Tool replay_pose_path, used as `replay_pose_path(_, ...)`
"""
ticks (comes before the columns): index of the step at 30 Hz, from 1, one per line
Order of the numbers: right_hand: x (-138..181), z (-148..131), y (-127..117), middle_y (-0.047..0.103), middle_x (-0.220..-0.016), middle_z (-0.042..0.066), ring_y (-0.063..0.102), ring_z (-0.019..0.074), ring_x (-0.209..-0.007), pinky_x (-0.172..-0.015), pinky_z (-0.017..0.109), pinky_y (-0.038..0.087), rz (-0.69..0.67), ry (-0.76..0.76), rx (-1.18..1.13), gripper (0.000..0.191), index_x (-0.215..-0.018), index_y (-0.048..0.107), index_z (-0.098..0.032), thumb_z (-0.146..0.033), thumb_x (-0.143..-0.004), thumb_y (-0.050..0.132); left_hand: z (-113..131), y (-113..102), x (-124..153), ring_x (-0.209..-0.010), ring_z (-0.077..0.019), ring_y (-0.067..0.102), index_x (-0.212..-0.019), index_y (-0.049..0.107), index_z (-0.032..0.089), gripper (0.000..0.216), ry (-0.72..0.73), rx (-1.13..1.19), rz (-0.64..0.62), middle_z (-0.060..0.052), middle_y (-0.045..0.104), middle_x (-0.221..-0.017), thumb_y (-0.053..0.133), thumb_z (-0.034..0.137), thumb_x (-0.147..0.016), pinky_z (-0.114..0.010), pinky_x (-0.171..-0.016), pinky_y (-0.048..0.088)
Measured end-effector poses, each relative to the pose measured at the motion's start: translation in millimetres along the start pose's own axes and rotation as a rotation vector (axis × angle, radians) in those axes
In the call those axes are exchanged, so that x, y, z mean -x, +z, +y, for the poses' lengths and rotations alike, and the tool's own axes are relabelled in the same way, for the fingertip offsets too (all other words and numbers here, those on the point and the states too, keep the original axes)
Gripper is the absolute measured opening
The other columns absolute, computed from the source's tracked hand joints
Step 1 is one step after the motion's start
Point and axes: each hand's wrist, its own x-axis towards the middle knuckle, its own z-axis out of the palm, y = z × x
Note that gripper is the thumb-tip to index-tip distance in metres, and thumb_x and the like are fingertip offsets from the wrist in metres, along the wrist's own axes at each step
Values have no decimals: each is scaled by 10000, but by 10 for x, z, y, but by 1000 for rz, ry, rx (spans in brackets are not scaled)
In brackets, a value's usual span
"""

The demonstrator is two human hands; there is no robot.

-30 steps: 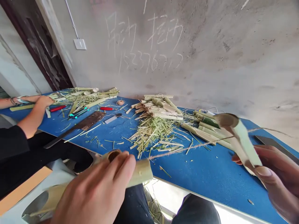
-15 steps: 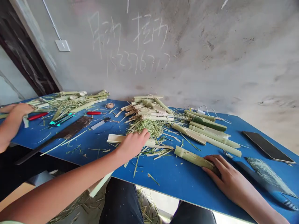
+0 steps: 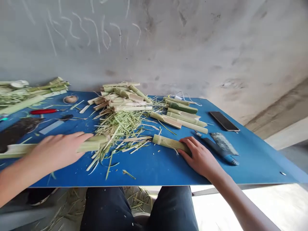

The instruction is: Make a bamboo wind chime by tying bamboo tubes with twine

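My left hand [image 3: 60, 149] is closed over a bamboo strip [image 3: 91, 143] at the left front of the table; its palm and fingers hide the middle, so I cannot tell whether the pale length on its other side is the same piece. My right hand [image 3: 198, 157] is wrapped round the near end of a short bamboo piece [image 3: 166, 141], which lies on the blue table [image 3: 149, 171]. Green bamboo shavings [image 3: 120, 123] are heaped between the hands. Behind them is a stack of split bamboo [image 3: 130, 96]. Several half-round bamboo lengths [image 3: 185, 117] lie beyond my right hand.
A dark wide-bladed knife [image 3: 21, 126], a small pale-bladed knife [image 3: 54, 124], a red-handled tool [image 3: 44, 111] and a twine roll [image 3: 71, 99] lie left. On the right are a dark-handled tool [image 3: 218, 149], a grey flat piece [image 3: 223, 143] and a phone [image 3: 223, 121]. The wall [image 3: 168, 64] stands behind.
The view has swung right, and the other person's arm has left it. My left hand has moved left, away from the shavings. My right hand still rests on the same bamboo piece.
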Motion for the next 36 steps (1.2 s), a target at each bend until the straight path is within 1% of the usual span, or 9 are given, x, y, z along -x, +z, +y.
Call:
replay_pose_path(3,17,90,37,708,-1224,139,697,338,-1128,-987,510,564,63,-14,64,453,-1313,629,-189,-543,-1076,475,228,-261,-1,-913,-250,748,-1380,647,263,450,47,-39,-3,-36,707,-1389,558,408,-963,-301,-781,528)
replay_pose_path(8,28,-64,-96,717,-1186,163,705,371,-1087,-946,528,562,310,-74,101,421,-1287,647,-169,-498,-1064,511,437,-439,316,-763,-181,649,-1009,609,209,214,-15,111,251,-32,688,-969,516,399,-1036,-281,-686,482)
replay_pose_path(11,34,-648,-205,740,-1065,88,749,258,-928,-794,355,608,266,-129,-146,175,-1127,669,-243,-370,-1044,581,884,-442,544,-746,-182,622,-959,563,230,176,76,486,371,-21,643,-857,534,385,-1038,-311,-708,515)
replay_pose_path(15,-102,-1640,-101,750,-1192,111,750,284,-991,-828,377,649,30,-200,-523,424,-1349,626,-240,-457,-985,613,1692,-406,608,-1006,-216,653,-1035,597,235,298,376,968,407,-76,674,-1051,463,499,-1071,-368,-939,569)
replay_pose_path(18,-207,-2015,42,768,-1064,83,735,247,-850,-748,349,646,-73,-247,-749,315,-1233,673,-240,-423,-1011,542,1856,-375,538,-1177,-222,637,-1191,593,220,433,452,1035,384,-106,671,-1225,363,573,-1092,-372,-1065,543)
replay_pose_path(21,-215,-1931,15,777,-1048,77,738,235,-840,-735,318,634,46,-75,-712,272,-1166,669,-231,-444,-1033,563,1360,-387,444,-1319,-224,591,-1371,550,194,439,291,904,447,-140,631,-1384,300,459,-1126,-385,-1144,500)
replay_pose_path(23,-193,-1713,-113,779,-1022,75,734,223,-792,-674,287,619,109,-13,-597,264,-1124,661,-232,-463,-1034,572,773,-421,329,-1227,-226,639,-1177,658,200,328,171,667,488,-105,703,-1244,391,382,-1115,-393,-1127,500)
replay_pose_path(28,-180,-1096,-309,642,-590,-26,574,168,-412,-358,245,454,-15,-4,-340,317,-996,639,-257,-573,-977,634,-535,-421,-155,-1083,-182,713,-1209,728,128,429,-103,56,261,-29,740,-1241,337,264,-1096,-306,-992,548)
replay_pose_path(36,-147,-868,157,793,-1081,102,799,284,-860,-670,379,628,134,-138,37,480,-1166,679,-227,-631,-1062,443,-772,-290,-572,-973,-112,740,-841,732,76,438,-137,-123,273,23,787,-898,333,109,-1019,-226,-998,500)
